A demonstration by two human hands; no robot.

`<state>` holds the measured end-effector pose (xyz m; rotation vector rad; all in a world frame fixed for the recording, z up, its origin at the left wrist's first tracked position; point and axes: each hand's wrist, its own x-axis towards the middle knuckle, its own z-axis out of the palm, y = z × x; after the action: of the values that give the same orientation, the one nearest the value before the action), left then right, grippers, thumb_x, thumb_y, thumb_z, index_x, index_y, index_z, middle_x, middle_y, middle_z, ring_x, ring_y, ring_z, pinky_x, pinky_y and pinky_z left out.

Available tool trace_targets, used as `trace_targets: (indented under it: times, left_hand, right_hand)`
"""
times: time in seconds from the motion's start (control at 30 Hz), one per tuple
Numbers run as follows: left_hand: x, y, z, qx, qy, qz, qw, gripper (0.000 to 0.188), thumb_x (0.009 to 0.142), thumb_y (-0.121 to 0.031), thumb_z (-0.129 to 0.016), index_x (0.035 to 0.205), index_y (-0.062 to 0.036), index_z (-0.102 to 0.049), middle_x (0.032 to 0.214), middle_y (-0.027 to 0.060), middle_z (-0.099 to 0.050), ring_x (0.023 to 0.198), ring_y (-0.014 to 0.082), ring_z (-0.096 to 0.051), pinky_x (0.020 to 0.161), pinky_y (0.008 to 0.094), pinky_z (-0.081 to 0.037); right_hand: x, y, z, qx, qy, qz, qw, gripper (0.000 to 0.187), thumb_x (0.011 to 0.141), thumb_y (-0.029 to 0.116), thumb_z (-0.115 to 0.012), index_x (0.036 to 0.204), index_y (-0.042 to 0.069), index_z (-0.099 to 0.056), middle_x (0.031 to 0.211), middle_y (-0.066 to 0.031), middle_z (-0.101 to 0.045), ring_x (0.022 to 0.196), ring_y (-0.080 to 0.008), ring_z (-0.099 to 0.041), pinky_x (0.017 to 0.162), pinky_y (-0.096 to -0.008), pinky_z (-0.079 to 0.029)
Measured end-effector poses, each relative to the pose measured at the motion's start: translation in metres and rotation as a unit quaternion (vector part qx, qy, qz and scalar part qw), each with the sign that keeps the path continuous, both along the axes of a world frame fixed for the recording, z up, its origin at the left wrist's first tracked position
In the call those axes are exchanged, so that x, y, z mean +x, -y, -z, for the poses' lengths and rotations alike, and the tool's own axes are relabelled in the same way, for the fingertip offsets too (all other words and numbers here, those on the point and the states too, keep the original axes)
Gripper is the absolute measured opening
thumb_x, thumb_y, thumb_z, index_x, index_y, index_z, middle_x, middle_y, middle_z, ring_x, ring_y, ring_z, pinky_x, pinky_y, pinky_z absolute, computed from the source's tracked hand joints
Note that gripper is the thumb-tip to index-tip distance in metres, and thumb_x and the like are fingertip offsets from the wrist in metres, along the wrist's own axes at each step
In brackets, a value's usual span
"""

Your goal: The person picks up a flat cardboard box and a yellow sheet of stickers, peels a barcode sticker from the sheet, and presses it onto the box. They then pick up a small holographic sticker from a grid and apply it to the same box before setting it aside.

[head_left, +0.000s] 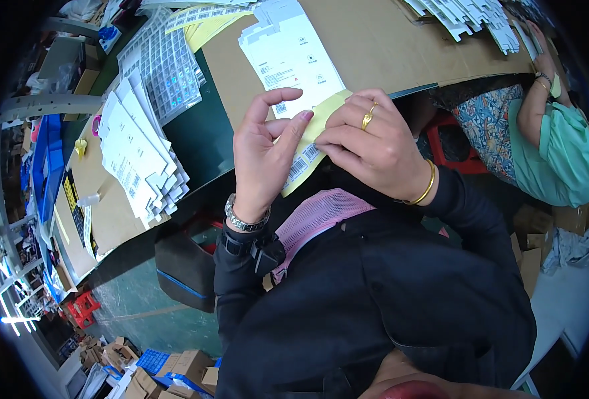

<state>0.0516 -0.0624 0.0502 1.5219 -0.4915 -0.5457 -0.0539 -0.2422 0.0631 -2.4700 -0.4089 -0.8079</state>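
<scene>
A yellow backing strip with white barcode stickers (299, 166) slants between my hands, just past the table's near edge. My right hand (373, 143) pinches it from the right, thumb against fingers, with a gold ring and bangle showing. On the other side, my left hand (262, 154) has its thumb and index finger apart. Its thumb tip lies close to the strip; whether it touches cannot be made out. Beyond both hands, a stack of flat white printed cartons (294, 50) rests on the table, its near end partly covered by the hands and strip.
Another pile of flat white cartons (138, 149) lies at the left, beside sheets of shiny labels (161, 70). More flat cartons (467, 23) sit at the far right, near a person in a green top (554, 153). A dark stool (187, 266) stands below the table edge (401, 94).
</scene>
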Motion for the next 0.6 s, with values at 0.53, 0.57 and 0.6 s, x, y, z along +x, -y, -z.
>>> trace_targets:
  times: [0.53, 0.57, 0.6]
  left_hand:
    - [0.000, -0.044, 0.007, 0.224, 0.196, 0.110, 0.948, 0.016, 0.094, -0.018, -0.084, 0.096, -0.0032, -0.081, 0.079, 0.0077, -0.074, 0.064, 0.0184, -0.068, 0.060, 0.0298, -0.050]
    - [0.000, -0.044, 0.009, 0.230, 0.251, 0.107, 0.934, 0.015, 0.093, -0.019, -0.084, 0.093, -0.0037, -0.081, 0.082, 0.0076, -0.074, 0.065, 0.0222, -0.069, 0.060, 0.0312, -0.050]
    - [0.002, -0.043, 0.011, 0.228, 0.250, 0.111, 0.934, 0.015, 0.093, -0.019, -0.084, 0.093, -0.0037, -0.081, 0.082, 0.0076, -0.074, 0.065, 0.0222, -0.069, 0.060, 0.0312, -0.050]
  right_hand:
    - [0.051, 0.044, 0.012, 0.185, -0.153, -0.022, 0.970, 0.010, 0.093, 0.011, -0.080, 0.095, 0.006, -0.071, 0.121, -0.0061, -0.069, 0.121, -0.0253, -0.061, 0.109, -0.0403, -0.044]
    - [0.057, 0.045, 0.018, 0.177, -0.157, -0.022, 0.971, 0.010, 0.093, 0.012, -0.080, 0.095, 0.006, -0.071, 0.123, -0.0059, -0.069, 0.123, -0.0255, -0.059, 0.110, -0.0404, -0.043]
    - [0.064, 0.044, 0.026, 0.168, -0.160, -0.021, 0.972, 0.010, 0.093, 0.013, -0.079, 0.095, 0.007, -0.072, 0.125, -0.0056, -0.069, 0.126, -0.0257, -0.057, 0.111, -0.0405, -0.042]
